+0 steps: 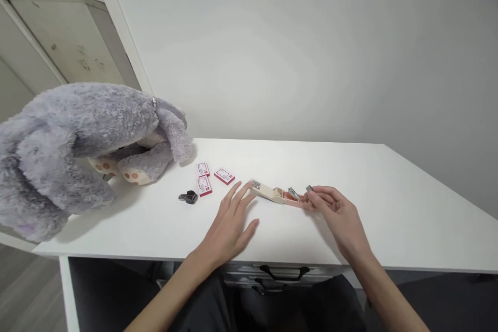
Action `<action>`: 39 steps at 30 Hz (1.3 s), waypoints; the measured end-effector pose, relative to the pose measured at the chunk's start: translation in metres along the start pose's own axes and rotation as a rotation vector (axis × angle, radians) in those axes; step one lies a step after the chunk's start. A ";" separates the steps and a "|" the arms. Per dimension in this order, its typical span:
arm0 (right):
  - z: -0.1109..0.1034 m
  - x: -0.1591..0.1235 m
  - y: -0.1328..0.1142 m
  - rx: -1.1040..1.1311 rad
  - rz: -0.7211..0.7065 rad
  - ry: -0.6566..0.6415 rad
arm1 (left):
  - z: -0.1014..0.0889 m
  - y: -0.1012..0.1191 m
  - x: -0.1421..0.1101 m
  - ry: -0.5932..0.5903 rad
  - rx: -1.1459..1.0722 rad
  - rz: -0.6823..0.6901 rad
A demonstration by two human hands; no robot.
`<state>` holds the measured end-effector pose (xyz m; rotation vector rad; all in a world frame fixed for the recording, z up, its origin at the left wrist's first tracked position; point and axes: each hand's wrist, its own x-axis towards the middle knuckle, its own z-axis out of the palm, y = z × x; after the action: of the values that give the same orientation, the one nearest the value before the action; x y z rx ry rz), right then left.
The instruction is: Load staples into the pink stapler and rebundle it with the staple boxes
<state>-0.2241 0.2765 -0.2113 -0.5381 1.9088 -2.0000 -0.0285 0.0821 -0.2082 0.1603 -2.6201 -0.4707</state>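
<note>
A narrow cream-and-pink hinged case [266, 192] lies unfolded on the white table, its cream half to the left and its pinkish half to the right. Inside the pinkish half rests a small silvery metal piece [294, 194]. My left hand [229, 223] is open, fingers spread, with fingertips at the cream half's left end. Over the case's right end, my right hand [338, 215] is closed in a pinch on a small dark grey strip [309, 188]; its exact kind is unclear. The curled fingers partly cover that end of the case.
Three small red-and-white boxes [204, 185] lie left of the case, beside a small black device [189, 197]. A large grey plush toy [97, 119] sits at the table's left end. Behind the white table [350, 166] stands a wall; drawers with black handles [284, 272] are below its front edge.
</note>
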 end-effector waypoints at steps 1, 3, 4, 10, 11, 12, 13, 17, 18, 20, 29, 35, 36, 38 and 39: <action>-0.004 0.003 -0.001 0.002 0.014 -0.015 | 0.002 -0.001 0.004 -0.029 0.046 0.030; -0.009 0.006 -0.002 -0.004 0.027 -0.042 | 0.006 -0.002 0.011 -0.062 0.103 0.061; -0.011 0.007 -0.003 -0.011 0.028 -0.051 | 0.009 -0.003 0.013 -0.070 0.118 0.067; -0.016 0.020 0.000 -0.058 -0.005 -0.027 | 0.017 -0.008 0.016 -0.094 0.153 0.039; -0.017 0.024 0.002 -0.062 -0.018 -0.013 | 0.017 -0.008 0.015 -0.097 0.153 0.030; -0.017 0.028 0.003 -0.062 -0.033 -0.004 | 0.018 -0.008 0.015 -0.098 0.150 0.022; -0.017 0.032 0.005 -0.053 -0.048 0.003 | 0.018 -0.008 0.014 -0.098 0.144 0.017; -0.015 0.051 0.006 0.043 -0.107 0.037 | 0.017 -0.007 0.014 -0.102 0.113 -0.004; -0.014 0.057 0.006 0.075 -0.113 0.045 | 0.017 -0.007 0.014 -0.104 0.106 -0.009; -0.011 0.069 0.007 0.153 -0.106 0.050 | 0.017 -0.007 0.015 -0.104 0.091 -0.018; 0.000 0.118 0.029 0.436 0.046 0.013 | 0.017 -0.009 0.013 -0.125 0.081 -0.045; -0.003 0.125 0.039 0.473 0.133 -0.010 | 0.017 -0.007 0.014 -0.103 0.080 -0.042; -0.004 0.125 0.040 0.487 0.148 -0.016 | 0.017 -0.007 0.014 -0.104 0.084 -0.044; -0.004 0.126 0.042 0.514 0.178 -0.034 | 0.017 -0.007 0.013 -0.107 0.103 -0.045; -0.005 0.126 0.043 0.521 0.191 -0.049 | 0.017 -0.007 0.013 -0.108 0.116 -0.045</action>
<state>-0.3380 0.2178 -0.2487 -0.2505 1.2740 -2.2071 -0.0475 0.0779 -0.2194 0.2381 -2.7563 -0.3510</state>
